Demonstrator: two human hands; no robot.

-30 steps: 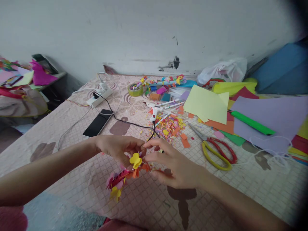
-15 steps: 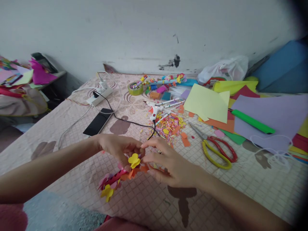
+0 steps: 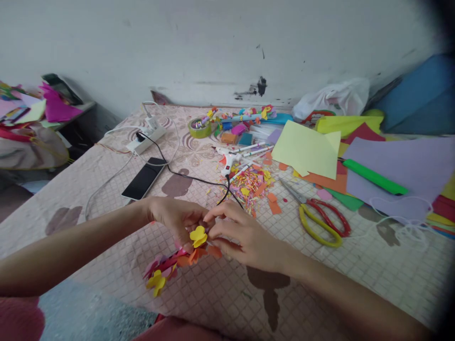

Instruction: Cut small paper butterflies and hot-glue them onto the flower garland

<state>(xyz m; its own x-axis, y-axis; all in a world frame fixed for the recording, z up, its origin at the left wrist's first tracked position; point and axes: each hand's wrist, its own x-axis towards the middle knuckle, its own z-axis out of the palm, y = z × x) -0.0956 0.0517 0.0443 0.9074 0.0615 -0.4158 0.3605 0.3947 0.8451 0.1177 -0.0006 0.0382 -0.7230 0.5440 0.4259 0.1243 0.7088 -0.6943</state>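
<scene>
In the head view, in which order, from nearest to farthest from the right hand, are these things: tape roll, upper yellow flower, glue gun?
1. Upper yellow flower: just left of the right hand, by its fingertips.
2. Glue gun: beyond the hand.
3. Tape roll: farther back, left of the glue gun.

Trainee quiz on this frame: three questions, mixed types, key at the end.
1. Multiple choice: what is the left hand holding?
a) phone
b) flower-trimmed red piece
c) scissors
2. True or false: the long green object lies on the purple sheet.
3. Fill in: the cord running from the white glue gun is ____ in colour.

Key: 1 b; 2 true; 3 black.
</scene>
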